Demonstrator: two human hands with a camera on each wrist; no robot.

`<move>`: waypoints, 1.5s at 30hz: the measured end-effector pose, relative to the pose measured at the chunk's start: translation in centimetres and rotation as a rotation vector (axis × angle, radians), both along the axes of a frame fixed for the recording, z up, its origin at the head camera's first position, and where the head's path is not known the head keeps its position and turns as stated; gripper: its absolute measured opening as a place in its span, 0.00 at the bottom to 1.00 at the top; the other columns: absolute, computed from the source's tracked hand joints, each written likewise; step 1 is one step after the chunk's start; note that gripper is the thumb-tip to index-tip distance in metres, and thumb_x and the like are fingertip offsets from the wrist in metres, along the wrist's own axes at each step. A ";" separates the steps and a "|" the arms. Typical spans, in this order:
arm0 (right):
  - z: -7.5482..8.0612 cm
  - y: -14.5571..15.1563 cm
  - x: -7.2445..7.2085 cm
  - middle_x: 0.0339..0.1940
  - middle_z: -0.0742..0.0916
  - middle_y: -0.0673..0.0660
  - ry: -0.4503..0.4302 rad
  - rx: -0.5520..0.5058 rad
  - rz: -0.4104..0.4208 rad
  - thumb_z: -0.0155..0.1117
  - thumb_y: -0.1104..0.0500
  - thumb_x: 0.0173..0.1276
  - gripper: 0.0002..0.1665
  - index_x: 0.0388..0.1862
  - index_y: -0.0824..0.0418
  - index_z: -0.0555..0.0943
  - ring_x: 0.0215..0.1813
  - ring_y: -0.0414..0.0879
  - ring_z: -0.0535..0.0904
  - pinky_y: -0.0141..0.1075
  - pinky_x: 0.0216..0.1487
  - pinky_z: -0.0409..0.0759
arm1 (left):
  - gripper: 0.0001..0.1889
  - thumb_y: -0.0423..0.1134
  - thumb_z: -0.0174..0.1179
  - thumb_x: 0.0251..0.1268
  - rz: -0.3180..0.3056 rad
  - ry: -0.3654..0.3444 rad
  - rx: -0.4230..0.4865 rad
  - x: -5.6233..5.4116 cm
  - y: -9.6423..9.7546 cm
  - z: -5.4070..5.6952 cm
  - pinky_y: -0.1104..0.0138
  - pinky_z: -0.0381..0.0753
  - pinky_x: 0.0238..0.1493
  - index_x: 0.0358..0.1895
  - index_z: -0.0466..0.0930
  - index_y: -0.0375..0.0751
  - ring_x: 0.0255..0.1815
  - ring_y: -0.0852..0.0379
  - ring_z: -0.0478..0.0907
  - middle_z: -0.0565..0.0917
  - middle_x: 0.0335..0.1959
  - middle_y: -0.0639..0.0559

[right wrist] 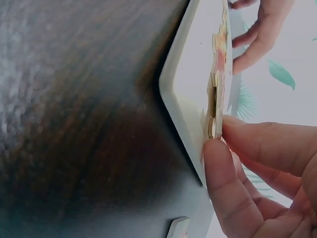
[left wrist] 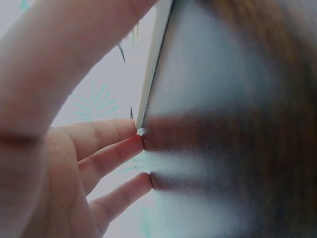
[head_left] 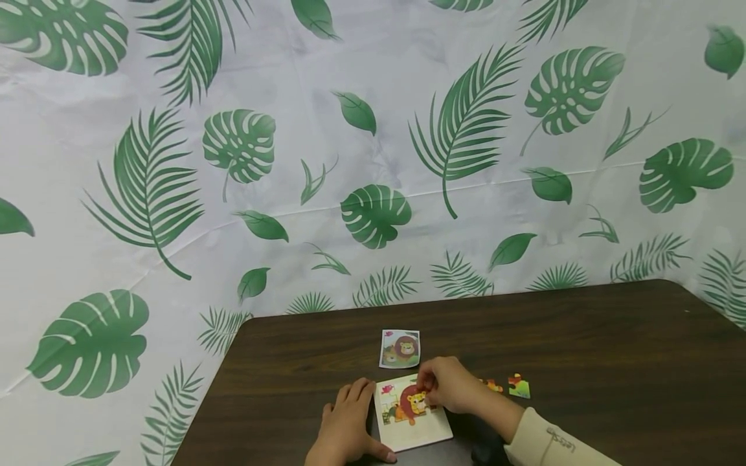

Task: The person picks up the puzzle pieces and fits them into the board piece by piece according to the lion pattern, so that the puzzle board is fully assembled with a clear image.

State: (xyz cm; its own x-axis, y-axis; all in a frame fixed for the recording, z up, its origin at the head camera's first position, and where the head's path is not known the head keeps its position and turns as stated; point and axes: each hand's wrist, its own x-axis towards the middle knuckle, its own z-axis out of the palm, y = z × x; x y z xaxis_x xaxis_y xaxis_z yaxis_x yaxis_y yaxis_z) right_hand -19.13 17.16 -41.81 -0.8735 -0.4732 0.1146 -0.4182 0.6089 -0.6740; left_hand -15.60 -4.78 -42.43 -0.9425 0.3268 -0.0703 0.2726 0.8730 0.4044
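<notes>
A pale square puzzle board (head_left: 419, 437) lies on the table, partly filled with joined pieces that show a lion (head_left: 411, 402). My left hand (head_left: 348, 424) rests at its left side, fingers extended along the edge and thumb by the near left corner. In the left wrist view, fingertips (left wrist: 134, 125) meet the table right beside the board's edge. My right hand (head_left: 451, 387) is over the board's right part. Between its thumb and fingers it pinches a puzzle piece (right wrist: 218, 114), close over the board next to the joined pieces. The fingers hide most of that piece's picture.
A small picture card (head_left: 399, 349) with the lion scene lies behind the board. Loose puzzle pieces lie to the right, one (head_left: 519, 386) in full view and another (head_left: 491, 386) partly behind my right wrist. A leaf-patterned cloth (head_left: 303, 259) hangs behind the dark table (head_left: 583, 349).
</notes>
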 end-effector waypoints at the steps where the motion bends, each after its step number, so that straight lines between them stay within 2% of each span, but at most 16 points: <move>1: -0.1 0.0 0.0 0.20 0.76 0.48 0.004 0.002 -0.002 0.72 0.73 0.44 0.14 0.24 0.58 0.79 0.25 0.41 0.69 0.33 0.25 0.69 | 0.60 0.63 0.75 0.19 -0.001 0.001 0.000 0.0 0.0 0.0 0.35 0.61 0.47 0.65 0.64 0.37 0.62 0.38 0.59 0.65 0.63 0.43; 13: -0.4 -0.2 -0.1 0.19 0.76 0.48 0.036 0.000 0.001 0.71 0.71 0.42 0.13 0.24 0.58 0.79 0.23 0.40 0.68 0.32 0.24 0.68 | 0.59 0.64 0.75 0.19 -0.002 0.006 -0.001 0.0 0.0 0.2 0.34 0.61 0.46 0.64 0.65 0.37 0.62 0.38 0.59 0.65 0.63 0.43; 33: 0.1 -1.0 0.2 0.17 0.73 0.50 -0.004 0.059 -0.040 0.70 0.75 0.38 0.16 0.21 0.59 0.76 0.21 0.42 0.67 0.32 0.20 0.64 | 0.60 0.64 0.74 0.18 -0.001 0.010 0.005 0.1 0.1 0.1 0.34 0.60 0.46 0.64 0.65 0.36 0.61 0.38 0.59 0.65 0.62 0.42; 39: 0.2 -1.2 0.4 0.17 0.73 0.49 -0.010 0.070 -0.055 0.69 0.76 0.40 0.16 0.21 0.59 0.75 0.21 0.41 0.67 0.32 0.19 0.65 | 0.60 0.64 0.74 0.19 -0.003 -0.003 0.010 0.0 0.2 0.1 0.33 0.59 0.46 0.64 0.65 0.36 0.62 0.37 0.59 0.65 0.63 0.42; 45: 0.3 -1.3 0.8 0.16 0.73 0.49 0.024 0.066 -0.049 0.67 0.76 0.41 0.14 0.20 0.60 0.75 0.21 0.41 0.66 0.31 0.19 0.64 | 0.59 0.64 0.74 0.20 -0.001 -0.016 0.009 -0.1 0.1 0.0 0.33 0.59 0.46 0.65 0.64 0.37 0.62 0.36 0.59 0.64 0.63 0.42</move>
